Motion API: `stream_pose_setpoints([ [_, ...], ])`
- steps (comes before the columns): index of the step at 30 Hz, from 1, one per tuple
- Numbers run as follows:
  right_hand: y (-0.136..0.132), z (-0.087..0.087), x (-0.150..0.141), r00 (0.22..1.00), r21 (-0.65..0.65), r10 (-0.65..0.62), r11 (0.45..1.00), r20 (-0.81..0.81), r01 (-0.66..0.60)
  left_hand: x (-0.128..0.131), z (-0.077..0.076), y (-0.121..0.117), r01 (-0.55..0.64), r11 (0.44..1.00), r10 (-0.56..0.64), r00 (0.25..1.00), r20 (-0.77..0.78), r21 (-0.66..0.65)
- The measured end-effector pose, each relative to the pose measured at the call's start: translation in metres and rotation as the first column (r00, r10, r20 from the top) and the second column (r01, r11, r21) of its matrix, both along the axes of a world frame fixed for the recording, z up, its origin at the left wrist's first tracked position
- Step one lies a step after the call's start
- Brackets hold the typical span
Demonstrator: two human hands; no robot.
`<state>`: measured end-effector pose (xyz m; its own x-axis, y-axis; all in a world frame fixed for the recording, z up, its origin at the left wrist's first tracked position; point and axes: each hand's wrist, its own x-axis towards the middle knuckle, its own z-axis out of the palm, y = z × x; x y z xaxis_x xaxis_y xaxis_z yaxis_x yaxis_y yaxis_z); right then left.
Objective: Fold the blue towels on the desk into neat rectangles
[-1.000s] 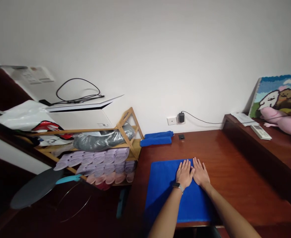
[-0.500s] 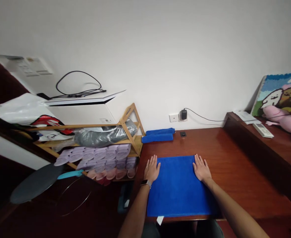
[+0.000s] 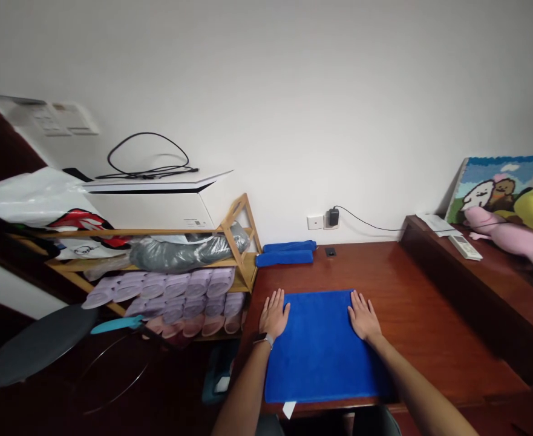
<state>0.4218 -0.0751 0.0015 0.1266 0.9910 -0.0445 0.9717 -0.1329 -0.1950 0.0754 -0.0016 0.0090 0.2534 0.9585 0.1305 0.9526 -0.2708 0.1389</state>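
A blue towel lies spread flat on the reddish-brown desk, with a white tag hanging from its front edge. My left hand rests flat at the towel's far left corner, fingers stretched out, a watch on its wrist. At the far right corner my right hand lies flat too, partly over the towel's edge. Neither hand grips anything. Two folded or rolled blue towels sit against the wall at the desk's back left.
Left of the desk stands a wooden rack with several slippers and a white box. A stool is at the lower left. On the raised right ledge are a remote control and a pink plush toy. A charger is plugged into the wall.
The head view has turned slightly to the right, so more of the right ledge shows. Both hands stay flat at the towel's far corners, and the towel looks unchanged.
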Motion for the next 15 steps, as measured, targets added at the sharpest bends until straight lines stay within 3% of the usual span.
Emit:
stream_pose_setpoints([
  [4, 0.0, 0.002, -0.001, 1.0, 0.019, -0.001, 1.0, -0.009, 0.001, -0.001, 0.011, -0.003, 0.015, 0.998, -0.014, 1.0, -0.021, 0.069],
  [7, 0.0, 0.005, -0.002, 1.0, 0.005, -0.001, 1.0, -0.019, 0.001, 0.023, 0.022, -0.012, 0.11, 0.987, -0.107, 0.994, -0.032, 0.118],
  [12, 0.0, 0.003, 0.0, 0.999, 0.014, 0.0, 1.0, -0.038, 0.0, 0.137, 0.02, -0.041, 0.323, 0.942, -0.326, 0.945, 0.023, 0.094],
  [15, 0.0, 0.001, 0.001, 0.999, 0.002, 0.016, 1.0, -0.034, -0.016, 0.192, 0.009, -0.048, 0.325, 0.946, -0.325, 0.943, 0.078, 0.008],
])
